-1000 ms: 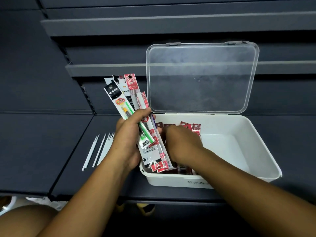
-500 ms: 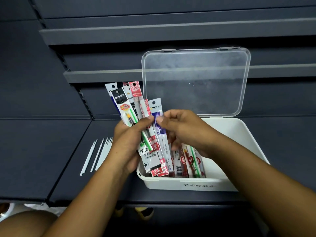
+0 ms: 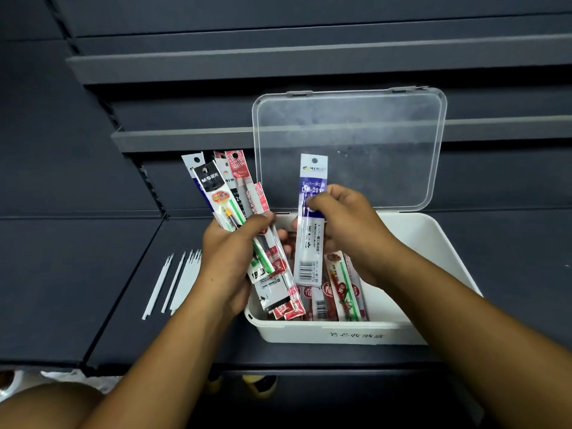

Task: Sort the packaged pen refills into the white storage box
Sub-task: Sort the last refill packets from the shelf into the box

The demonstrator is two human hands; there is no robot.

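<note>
My left hand (image 3: 229,258) grips a fanned bundle of packaged pen refills (image 3: 229,193) with black, red and white headers, held over the left end of the white storage box (image 3: 433,243). My right hand (image 3: 346,218) pinches a single blue-and-white refill packet (image 3: 309,243), upright above the box, apart from the bundle. Several red refill packets (image 3: 328,295) lie in the box's left part. Its clear lid (image 3: 349,144) stands open behind.
Several loose white refill tubes (image 3: 173,283) lie on the dark shelf (image 3: 77,274) left of the box. Dark shelf rails (image 3: 185,60) rise behind. The box's right half shows bare white floor. A handwritten label (image 3: 356,335) marks the box's front wall.
My right hand came up out of the box, took the blue-and-white packet from the bundle and drew it to the right, away from my left hand.
</note>
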